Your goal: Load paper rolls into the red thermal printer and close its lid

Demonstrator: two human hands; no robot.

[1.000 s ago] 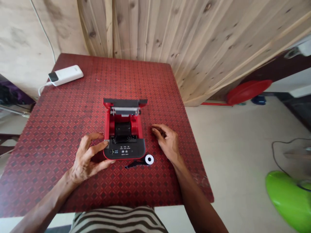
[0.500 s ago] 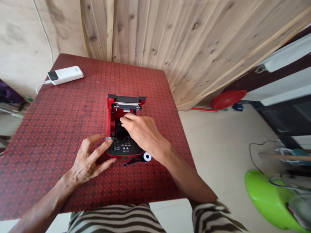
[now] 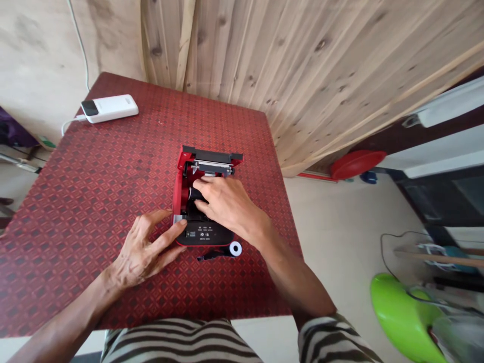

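A small red and black printer (image 3: 206,234) stands on the table with its lid (image 3: 214,155) raised. My left hand (image 3: 141,247) grips the printer's front left corner, a finger on the panel edge and others along the side. My right hand (image 3: 234,206) reaches into the open bay from the right. Its fingers close round a black roll (image 3: 195,193) with a pale end; the rest of the roll is hidden under the hand. Just in front of the printer lies another black roll with a white end (image 3: 235,248), a dark strip trailing left from it.
The table (image 3: 124,166) has a red patterned top. A white power bank (image 3: 113,108) with a cable sits at its far left. A plank wall (image 3: 242,45) rises behind. On the floor at right are a green plastic seat (image 3: 401,312) and a red round object (image 3: 357,165).
My right hand's fingers have spread round the black roll, which now shows in the bay. My left hand has closed in on the printer's corner. The view has shifted slightly.
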